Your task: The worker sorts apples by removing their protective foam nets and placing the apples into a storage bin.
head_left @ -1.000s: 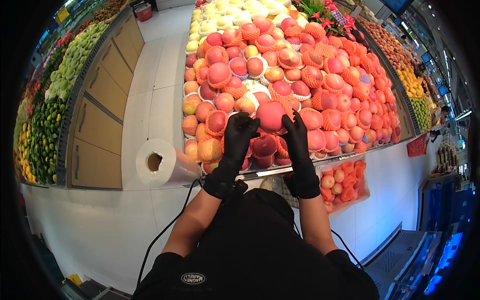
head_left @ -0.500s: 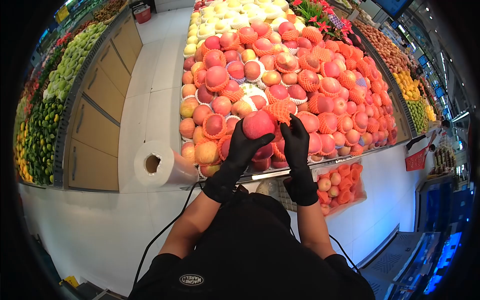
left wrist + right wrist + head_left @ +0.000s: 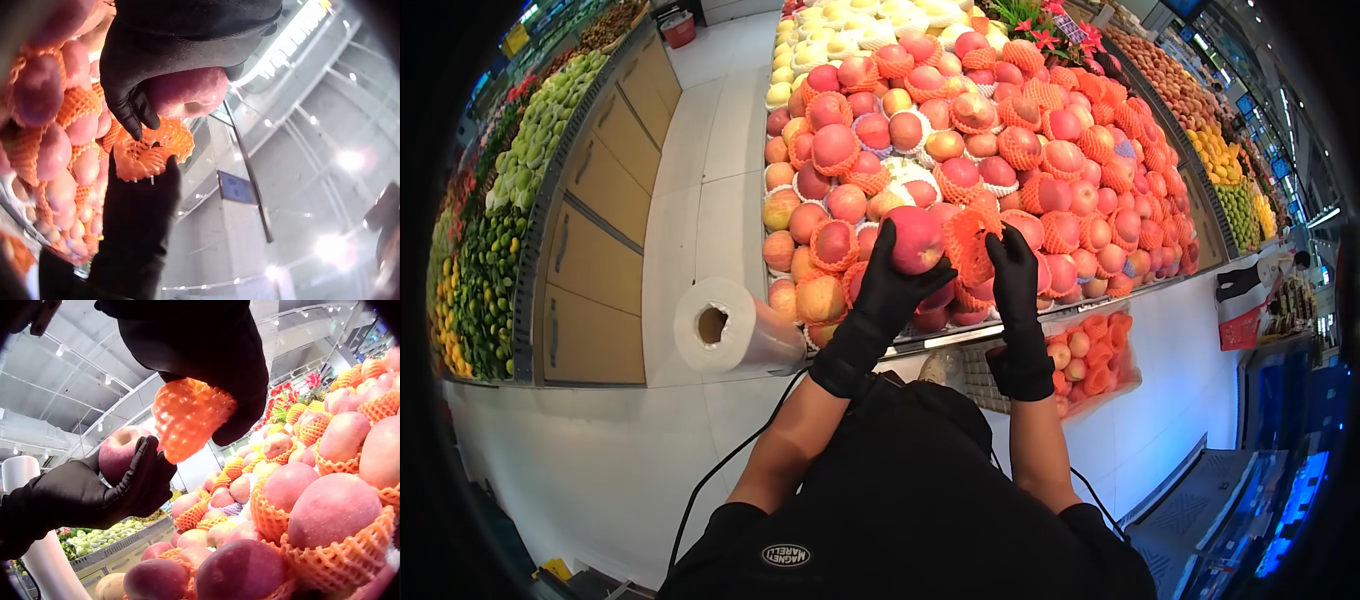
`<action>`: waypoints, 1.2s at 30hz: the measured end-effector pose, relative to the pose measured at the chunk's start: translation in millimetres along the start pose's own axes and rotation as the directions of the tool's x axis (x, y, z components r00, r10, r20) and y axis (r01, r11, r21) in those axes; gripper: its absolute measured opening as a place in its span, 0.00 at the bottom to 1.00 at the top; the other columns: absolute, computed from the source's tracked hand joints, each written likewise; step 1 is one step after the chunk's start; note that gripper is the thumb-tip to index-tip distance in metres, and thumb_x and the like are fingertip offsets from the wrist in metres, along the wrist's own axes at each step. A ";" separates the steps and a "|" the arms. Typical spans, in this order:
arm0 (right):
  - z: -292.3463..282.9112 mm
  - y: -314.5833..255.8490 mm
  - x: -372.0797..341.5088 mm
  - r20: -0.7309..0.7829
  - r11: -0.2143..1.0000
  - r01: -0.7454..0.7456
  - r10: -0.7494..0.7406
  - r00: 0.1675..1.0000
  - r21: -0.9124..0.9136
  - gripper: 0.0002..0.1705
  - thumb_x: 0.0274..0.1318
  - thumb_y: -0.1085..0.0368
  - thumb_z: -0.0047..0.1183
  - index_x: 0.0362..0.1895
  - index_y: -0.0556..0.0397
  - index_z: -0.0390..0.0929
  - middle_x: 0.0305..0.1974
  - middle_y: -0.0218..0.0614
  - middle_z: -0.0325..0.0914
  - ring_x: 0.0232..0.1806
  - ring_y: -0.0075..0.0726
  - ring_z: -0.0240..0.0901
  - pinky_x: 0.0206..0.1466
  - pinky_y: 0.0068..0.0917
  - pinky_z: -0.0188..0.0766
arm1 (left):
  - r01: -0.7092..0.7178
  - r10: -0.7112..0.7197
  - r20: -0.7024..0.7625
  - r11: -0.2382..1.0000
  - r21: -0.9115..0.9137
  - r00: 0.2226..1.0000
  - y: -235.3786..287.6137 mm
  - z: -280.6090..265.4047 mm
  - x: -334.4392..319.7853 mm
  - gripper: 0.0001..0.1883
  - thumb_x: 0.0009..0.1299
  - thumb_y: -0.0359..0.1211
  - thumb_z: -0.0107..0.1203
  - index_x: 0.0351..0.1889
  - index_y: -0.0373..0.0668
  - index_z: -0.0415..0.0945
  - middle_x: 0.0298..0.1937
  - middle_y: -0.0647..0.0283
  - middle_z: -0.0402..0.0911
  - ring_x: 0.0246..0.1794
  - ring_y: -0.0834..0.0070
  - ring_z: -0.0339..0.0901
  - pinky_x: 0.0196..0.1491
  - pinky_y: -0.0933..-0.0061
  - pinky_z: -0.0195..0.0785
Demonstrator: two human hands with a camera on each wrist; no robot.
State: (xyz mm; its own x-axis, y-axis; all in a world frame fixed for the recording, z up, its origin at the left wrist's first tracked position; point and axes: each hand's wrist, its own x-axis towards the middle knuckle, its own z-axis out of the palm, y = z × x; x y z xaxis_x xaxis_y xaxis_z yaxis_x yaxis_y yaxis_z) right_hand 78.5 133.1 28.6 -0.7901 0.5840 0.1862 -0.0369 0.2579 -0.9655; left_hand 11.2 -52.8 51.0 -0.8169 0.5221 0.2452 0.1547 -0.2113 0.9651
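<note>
My black-gloved left hand (image 3: 892, 285) grips a bare red apple (image 3: 917, 240) over the front of the apple display. In the left wrist view that apple (image 3: 190, 92) sits against the palm, fingers curled round it. The black-gloved right hand (image 3: 1017, 278) pinches an orange foam net sleeve (image 3: 970, 248) by its edge, just right of the apple. The right wrist view shows the sleeve (image 3: 190, 419) hanging from the fingers, near the left fingertips. Its opening faces the left wrist camera and looks hollow.
Many apples (image 3: 1060, 160), most in foam nets, are piled in front of me. A plastic bag roll (image 3: 745, 335) stands at the left corner. Below the right edge is a bag of apples and nets (image 3: 1090, 360). Another produce stand (image 3: 600, 210) lies across the aisle.
Earlier both hands were round the apple. The left hand has drawn it to the left, and the right hand has pulled the foam net off to the right, apart from the apple.
</note>
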 end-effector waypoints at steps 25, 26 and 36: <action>-82.6 31.1 -5.9 -0.030 0.981 -0.189 0.188 0.982 -0.049 0.20 0.67 0.54 0.46 0.35 0.61 0.76 0.26 0.40 0.75 0.30 0.32 0.71 0.37 0.34 0.67 | -0.001 0.032 -0.073 0.921 0.390 0.997 -14.7 28.0 -16.0 0.60 0.52 0.39 0.74 0.70 0.27 0.38 0.57 0.54 0.71 0.62 0.70 0.68 0.69 0.62 0.55; -93.7 37.1 -6.5 0.021 0.980 -0.188 0.190 0.982 -0.061 0.22 0.67 0.53 0.47 0.45 0.61 0.77 0.35 0.34 0.80 0.36 0.25 0.74 0.41 0.26 0.71 | -0.023 0.071 -0.092 0.895 0.446 0.993 -17.6 35.0 -16.5 0.61 0.50 0.39 0.75 0.70 0.27 0.37 0.59 0.51 0.68 0.62 0.66 0.67 0.68 0.62 0.57; -219.6 75.7 -47.9 -0.216 0.934 -0.351 0.357 0.909 0.064 0.22 0.55 0.56 0.58 0.46 0.62 0.77 0.31 0.39 0.80 0.30 0.28 0.76 0.35 0.28 0.73 | -0.133 0.241 -0.052 0.687 0.715 0.969 -22.0 114.3 -18.3 0.54 0.53 0.44 0.73 0.66 0.23 0.50 0.59 0.43 0.67 0.60 0.56 0.69 0.64 0.61 0.62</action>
State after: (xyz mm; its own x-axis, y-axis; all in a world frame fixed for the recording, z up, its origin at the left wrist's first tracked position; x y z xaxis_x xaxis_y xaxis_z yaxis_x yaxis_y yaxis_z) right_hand 247.9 293.7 -13.5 -0.5992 0.7891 -0.1356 0.2038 -0.0136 -0.9789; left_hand 86.3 36.7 35.8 -0.7832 0.4118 0.4658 0.6117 0.3762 0.6959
